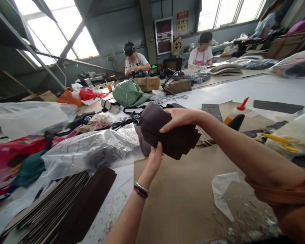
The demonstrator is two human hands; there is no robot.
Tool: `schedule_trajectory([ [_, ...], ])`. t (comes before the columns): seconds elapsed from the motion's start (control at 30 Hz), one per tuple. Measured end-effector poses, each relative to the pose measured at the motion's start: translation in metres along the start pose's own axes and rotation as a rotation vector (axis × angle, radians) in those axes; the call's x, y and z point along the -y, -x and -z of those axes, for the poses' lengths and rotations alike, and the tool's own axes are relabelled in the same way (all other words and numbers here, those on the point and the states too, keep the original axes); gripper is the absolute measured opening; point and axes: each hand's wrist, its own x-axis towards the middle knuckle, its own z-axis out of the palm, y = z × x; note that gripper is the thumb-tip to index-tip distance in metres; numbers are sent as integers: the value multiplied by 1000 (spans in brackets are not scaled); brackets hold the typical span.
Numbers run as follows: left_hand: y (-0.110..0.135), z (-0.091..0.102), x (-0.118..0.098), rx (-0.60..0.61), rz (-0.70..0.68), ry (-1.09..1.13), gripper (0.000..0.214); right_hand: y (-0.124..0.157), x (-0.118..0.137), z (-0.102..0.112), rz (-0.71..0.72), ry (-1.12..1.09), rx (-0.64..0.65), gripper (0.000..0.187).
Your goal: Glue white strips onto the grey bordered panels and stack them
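Both of my hands hold a thick stack of dark brown flat pieces (167, 135) above a sheet of brown paper (183, 196). My left hand (154, 159) grips the stack's lower edge from below, thumb pressed against it. My right hand (179, 117) reaches across from the right and wraps over the stack's top edge. A bracelet sits on my left wrist. The pieces fan out slightly at the lower right corner.
Long dark brown strips (66, 206) lie stacked at the lower left. Clear plastic bags (91, 149) and fabric pile up to the left. A glue bottle with a red nozzle (237, 112) stands to the right. Two people sit working at the table's far end (136, 62).
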Motion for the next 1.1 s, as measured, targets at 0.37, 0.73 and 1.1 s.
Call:
schedule_trajectory([
  [0.37, 23, 31, 41, -185, -274, -503, 39, -23, -46, -39, -91, 760, 105, 74],
  [0.73, 14, 23, 48, -239, -293, -439, 70, -30, -45, -27, -92, 423, 269, 57],
  [1.1, 64, 60, 44, -1, -396, -557, 6, -36, -54, -22, -141, 276, 307, 52],
])
